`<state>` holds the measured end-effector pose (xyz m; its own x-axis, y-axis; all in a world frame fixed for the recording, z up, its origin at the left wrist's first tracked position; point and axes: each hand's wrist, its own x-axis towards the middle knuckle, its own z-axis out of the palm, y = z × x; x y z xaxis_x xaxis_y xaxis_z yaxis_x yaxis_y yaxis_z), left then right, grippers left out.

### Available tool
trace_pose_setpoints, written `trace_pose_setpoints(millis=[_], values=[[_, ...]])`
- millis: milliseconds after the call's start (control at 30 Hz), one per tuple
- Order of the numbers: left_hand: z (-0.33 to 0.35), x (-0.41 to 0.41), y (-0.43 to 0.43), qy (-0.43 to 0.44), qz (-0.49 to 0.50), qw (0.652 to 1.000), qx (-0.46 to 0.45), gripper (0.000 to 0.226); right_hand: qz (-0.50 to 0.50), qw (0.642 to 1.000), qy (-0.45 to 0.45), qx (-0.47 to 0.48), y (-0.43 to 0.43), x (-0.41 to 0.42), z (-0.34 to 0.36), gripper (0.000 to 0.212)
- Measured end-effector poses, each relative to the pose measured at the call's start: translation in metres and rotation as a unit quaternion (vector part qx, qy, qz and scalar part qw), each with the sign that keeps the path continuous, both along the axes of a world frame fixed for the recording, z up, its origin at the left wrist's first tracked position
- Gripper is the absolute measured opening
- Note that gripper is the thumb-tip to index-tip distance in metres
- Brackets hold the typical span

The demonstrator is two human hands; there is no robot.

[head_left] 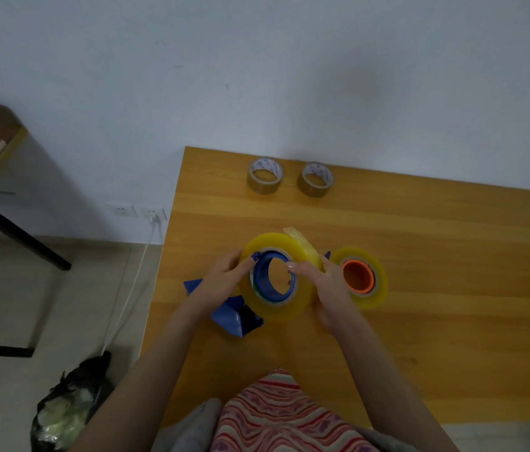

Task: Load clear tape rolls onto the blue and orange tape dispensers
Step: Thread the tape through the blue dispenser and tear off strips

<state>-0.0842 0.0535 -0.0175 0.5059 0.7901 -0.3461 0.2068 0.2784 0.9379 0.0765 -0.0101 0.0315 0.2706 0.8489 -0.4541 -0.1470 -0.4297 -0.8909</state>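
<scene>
The large roll of clear, yellowish packing tape (278,241) sits around the round blue plastic hub of the blue tape dispenser (258,277), near the left edge of the table and just in front of the person. The dispenser's blue handle sticks out below and to the left of the roll. The roll looks seated on the hub or very nearly so, though how deep it sits cannot be told from this angle. A loose tape end (296,234) stands up at the roll's far side, so threading it through the dispenser's front probably remains. The left hand (221,282) grips the roll's left rim with curled fingers, one fingertip reaching the hub. The right hand (325,285) holds the right rim the same way, a fingertip on the hub's inner edge. Just to the right, touching or almost touching that hand, a second clear tape roll (373,298) already sits on the orange dispenser hub (350,267), so that half of the task appears done. Farther back on the wooden table (436,243) stand two smaller brown tape rolls (257,186), side by side and untouched.
</scene>
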Motion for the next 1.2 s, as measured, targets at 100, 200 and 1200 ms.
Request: trace_pose_setpoints(millis=[100, 200, 1200], values=[[-0.004, -0.005, 0.002, -0.016, -0.013, 1.0, 0.014, 0.024, 0.002, 0.999, 0.039, 0.001, -0.002, 0.003, 0.005, 0.078], [-0.003, -0.005, -0.003, -0.042, 0.005, 0.998, 0.037, 0.024, -0.026, 0.986, 0.163, -0.015, -0.002, 0.01, 0.003, 0.059], [0.046, 0.005, -0.008, 0.005, 0.289, 0.949, 0.128, 0.037, -0.101, 0.969, 0.225, 0.015, 0.017, 0.0, 0.02, 0.014]])
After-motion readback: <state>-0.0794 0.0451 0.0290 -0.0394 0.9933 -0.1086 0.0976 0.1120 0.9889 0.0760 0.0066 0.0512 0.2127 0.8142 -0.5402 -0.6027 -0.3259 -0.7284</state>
